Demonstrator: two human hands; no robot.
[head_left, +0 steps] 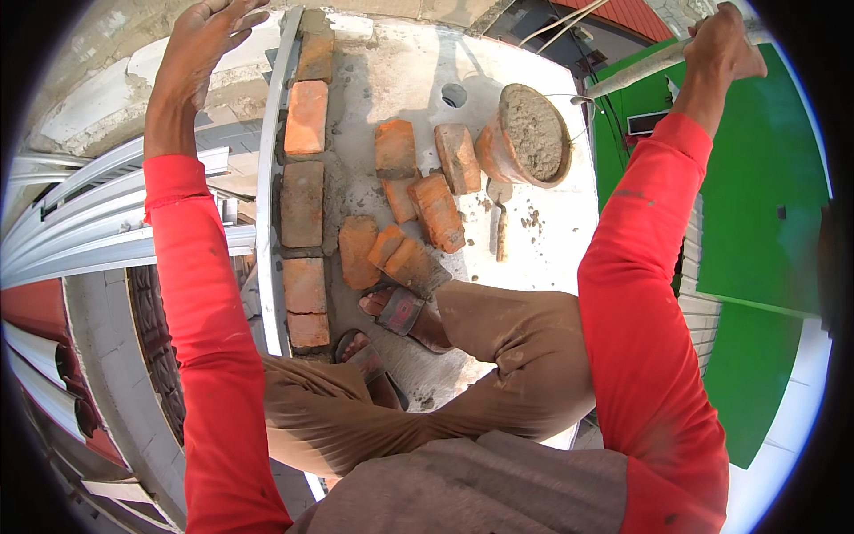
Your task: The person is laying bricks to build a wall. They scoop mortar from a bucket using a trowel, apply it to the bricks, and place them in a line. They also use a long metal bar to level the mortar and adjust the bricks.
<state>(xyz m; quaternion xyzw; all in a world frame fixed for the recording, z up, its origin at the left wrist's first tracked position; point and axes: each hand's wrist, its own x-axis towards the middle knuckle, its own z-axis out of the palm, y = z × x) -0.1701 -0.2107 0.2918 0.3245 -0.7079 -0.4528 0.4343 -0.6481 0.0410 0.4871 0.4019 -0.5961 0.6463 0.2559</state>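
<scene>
Slab (551, 245): pale sunlit concrete, gritty, with dark crumbs and spatters on it.
Brick row (306, 117): rough rectangular blocks, orange and grey-smeared, end to end down the slab's left side, just beside a straight metal rail (271, 205).
Loose bricks (436, 214): scattered right of the row, some overlapping, some broken short.
Brick handling: probably heavy for their size, stiff, abrasive rather than slippery, with corners that could chip; best held across the long sides.
Trowel (503, 233): flat on the slab, grey blade toward the bucket (492, 149), wooden-looking handle toward the wearer; likely light, best taken by that handle.
Bucket contents: grainy grey mortar (534, 133), thick-looking and likely weighty, inside round, stained, reddish-brown walls.
Left hand (197, 52): raised at upper left, grip released, fingers apart, nothing in it.
Right hand (725, 46): raised at upper right, fingers curled by a grey pole (636, 71); cannot tell whether the grip is clenched around it.
Surroundings: ribbed metal sheets (133, 245) left, smooth green panel (756, 178) right.
</scene>
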